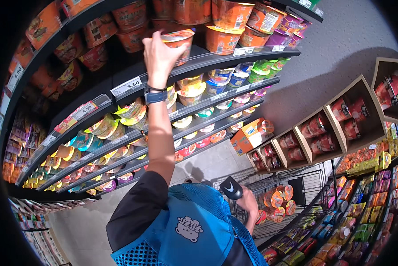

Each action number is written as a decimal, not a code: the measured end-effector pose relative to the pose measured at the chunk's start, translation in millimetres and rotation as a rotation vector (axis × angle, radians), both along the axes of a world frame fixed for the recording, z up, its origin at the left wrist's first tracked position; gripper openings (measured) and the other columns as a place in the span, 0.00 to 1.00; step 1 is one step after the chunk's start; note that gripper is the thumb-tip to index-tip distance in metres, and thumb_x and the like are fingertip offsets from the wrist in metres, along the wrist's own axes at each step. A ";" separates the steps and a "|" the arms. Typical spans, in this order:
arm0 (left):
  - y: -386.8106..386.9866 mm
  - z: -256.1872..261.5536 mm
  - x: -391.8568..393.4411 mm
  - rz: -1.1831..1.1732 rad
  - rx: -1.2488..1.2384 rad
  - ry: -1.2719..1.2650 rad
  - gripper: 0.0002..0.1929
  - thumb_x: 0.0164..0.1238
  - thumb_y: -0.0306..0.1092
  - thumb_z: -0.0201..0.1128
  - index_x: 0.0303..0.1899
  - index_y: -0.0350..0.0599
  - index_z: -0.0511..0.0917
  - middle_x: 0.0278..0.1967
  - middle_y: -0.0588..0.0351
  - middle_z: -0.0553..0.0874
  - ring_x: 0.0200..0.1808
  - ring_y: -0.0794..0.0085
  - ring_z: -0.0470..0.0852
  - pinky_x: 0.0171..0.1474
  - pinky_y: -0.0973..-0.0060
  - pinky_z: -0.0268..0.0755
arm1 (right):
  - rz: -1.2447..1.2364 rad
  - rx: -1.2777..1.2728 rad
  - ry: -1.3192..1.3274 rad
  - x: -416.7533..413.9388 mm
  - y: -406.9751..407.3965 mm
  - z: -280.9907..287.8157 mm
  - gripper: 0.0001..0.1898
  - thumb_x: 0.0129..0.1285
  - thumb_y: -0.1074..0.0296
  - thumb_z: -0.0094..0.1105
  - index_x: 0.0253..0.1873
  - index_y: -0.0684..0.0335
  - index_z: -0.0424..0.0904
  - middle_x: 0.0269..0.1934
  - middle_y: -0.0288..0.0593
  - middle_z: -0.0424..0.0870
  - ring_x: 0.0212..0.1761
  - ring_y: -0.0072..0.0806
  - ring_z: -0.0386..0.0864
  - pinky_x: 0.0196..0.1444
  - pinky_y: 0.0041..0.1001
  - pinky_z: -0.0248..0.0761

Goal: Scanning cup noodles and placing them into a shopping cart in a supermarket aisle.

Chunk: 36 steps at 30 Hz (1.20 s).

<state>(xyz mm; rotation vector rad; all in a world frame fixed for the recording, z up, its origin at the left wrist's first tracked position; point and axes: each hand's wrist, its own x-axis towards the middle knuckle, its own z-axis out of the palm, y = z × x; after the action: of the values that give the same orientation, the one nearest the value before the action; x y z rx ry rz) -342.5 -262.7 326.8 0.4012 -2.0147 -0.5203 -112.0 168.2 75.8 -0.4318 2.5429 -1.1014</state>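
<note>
My left hand [162, 51] reaches up to a shelf and grips an orange instant noodle bowl [182, 43] by its rim, thumb on the near side. The bowl is at the front of the dark shelf [199, 55], tilted slightly. Stacked orange noodle bowls [230, 15] stand behind it and to its right. Low on the right, my right hand [247, 201] is up against a black object [231, 188] with a white swoosh, beside the wire shopping cart [305, 193]. Its fingers are mostly hidden. Several orange noodle bowls [277, 199] lie in the cart.
Lower shelves [185, 109] hold many colourful noodle bowls. An orange carton [252, 134] stands on the floor at the shelf's end. Wooden cubbies [338, 149] with red tubs line the right, above a rack of bagged goods [345, 219]. Tiled floor [76, 229] shows at lower left.
</note>
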 end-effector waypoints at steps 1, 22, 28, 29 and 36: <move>-4.2 0.9 6.7 0.017 -0.004 0.001 0.42 0.42 0.55 0.83 0.59 0.39 0.78 0.48 0.36 0.79 0.48 0.43 0.85 0.52 0.56 0.80 | -0.024 0.017 -0.015 2.1 2.1 -1.6 0.22 0.51 0.78 0.63 0.55 0.66 0.84 0.55 0.58 0.84 0.57 0.54 0.82 0.59 0.39 0.77; 238.9 -116.6 136.4 -1.423 0.675 -0.279 0.44 0.43 0.41 0.83 0.64 0.33 0.73 0.72 0.42 0.70 0.72 0.58 0.71 0.74 0.63 0.62 | -0.375 -0.271 -0.092 68.1 99.7 61.1 0.22 0.48 0.73 0.70 0.51 0.71 0.82 0.40 0.51 0.89 0.41 0.33 0.87 0.51 0.33 0.78; 349.6 -163.2 183.9 -1.742 0.342 -0.443 0.48 0.34 0.30 0.84 0.65 0.39 0.71 0.73 0.39 0.66 0.74 0.48 0.67 0.76 0.56 0.59 | -0.856 -0.728 0.103 143.8 131.1 58.3 0.34 0.57 0.67 0.78 0.68 0.68 0.74 0.60 0.46 0.83 0.63 0.29 0.78 0.72 0.32 0.67; 367.7 -171.0 191.5 -1.822 0.351 -0.450 0.50 0.31 0.30 0.84 0.66 0.39 0.70 0.73 0.39 0.66 0.75 0.47 0.66 0.77 0.55 0.58 | -0.865 -0.911 0.033 156.4 137.3 57.2 0.34 0.58 0.70 0.77 0.68 0.68 0.73 0.60 0.46 0.84 0.63 0.29 0.78 0.71 0.32 0.68; 457.5 -215.7 247.8 -2.112 0.801 -0.961 0.79 0.35 0.57 0.88 0.80 0.40 0.33 0.81 0.45 0.45 0.81 0.57 0.51 0.81 0.57 0.48 | -1.134 -1.251 0.013 221.5 170.9 23.5 0.33 0.59 0.72 0.77 0.69 0.62 0.73 0.55 0.38 0.84 0.55 0.25 0.82 0.58 0.29 0.79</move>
<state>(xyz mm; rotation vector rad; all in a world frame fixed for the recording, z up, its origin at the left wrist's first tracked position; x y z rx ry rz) -94.6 194.8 111.1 -1.6162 -2.2039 -2.7670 109.5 339.1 99.3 0.8950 1.6159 -2.9586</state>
